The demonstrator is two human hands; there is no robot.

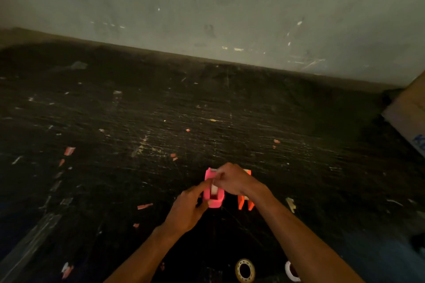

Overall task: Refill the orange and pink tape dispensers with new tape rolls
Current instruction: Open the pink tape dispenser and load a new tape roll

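The pink tape dispenser point(215, 200) stands on the dark table, a white strip of tape running along its top. My left hand point(187, 208) grips its left side. My right hand point(234, 180) pinches the tape end near the dispenser's far tip. The orange tape dispenser point(245, 204) sits just to the right, partly hidden behind my right wrist. A clear tape roll point(245, 270) lies near the bottom edge between my forearms, and a white roll point(291, 271) shows partly beside my right forearm.
The black scratched table point(161, 122) is littered with small red and white tape scraps. A grey wall point(207, 7) rises behind it. A cardboard box point(407, 112) sits at the right edge.
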